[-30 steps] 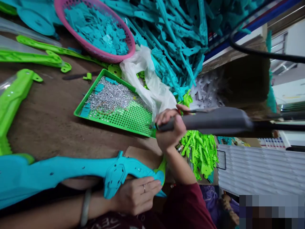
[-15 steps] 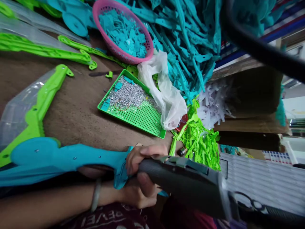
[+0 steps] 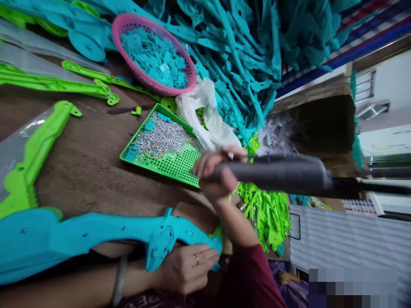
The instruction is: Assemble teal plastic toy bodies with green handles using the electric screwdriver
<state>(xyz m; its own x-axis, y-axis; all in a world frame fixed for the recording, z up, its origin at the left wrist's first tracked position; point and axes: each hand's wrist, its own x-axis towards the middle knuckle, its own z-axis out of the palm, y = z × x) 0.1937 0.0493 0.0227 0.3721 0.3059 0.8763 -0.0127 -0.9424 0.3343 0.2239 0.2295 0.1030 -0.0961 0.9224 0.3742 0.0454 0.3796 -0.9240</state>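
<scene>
My left hand (image 3: 189, 265), with a ring and a wrist bangle, is closed over the narrow end of a long teal plastic part (image 3: 105, 233). That part has a rounded disc at its far left and small screw holes along it. A green piece shows beneath its right end. Raised above it, my right hand (image 3: 218, 171) grips a dark electric screwdriver (image 3: 276, 173), smeared by motion. Its cable end points right and its tip is hidden by my fingers. Behind this hand lies a green perforated tray (image 3: 170, 169) with many silver screws (image 3: 160, 137) and a few teal pieces.
A pink basket (image 3: 191, 79) of small teal pieces stands behind the tray. A white plastic bag (image 3: 208, 111) lies beside it. Teal parts (image 3: 237, 64) are heaped at the back, green parts (image 3: 266, 214) at right. Green-edged clear parts (image 3: 41, 158) lie left. An open carton (image 3: 324, 124) is at right.
My right hand has lifted the screwdriver up and away from the teal part, towards the tray. My left hand still holds the part, whose right end is now uncovered. The view has shifted slightly.
</scene>
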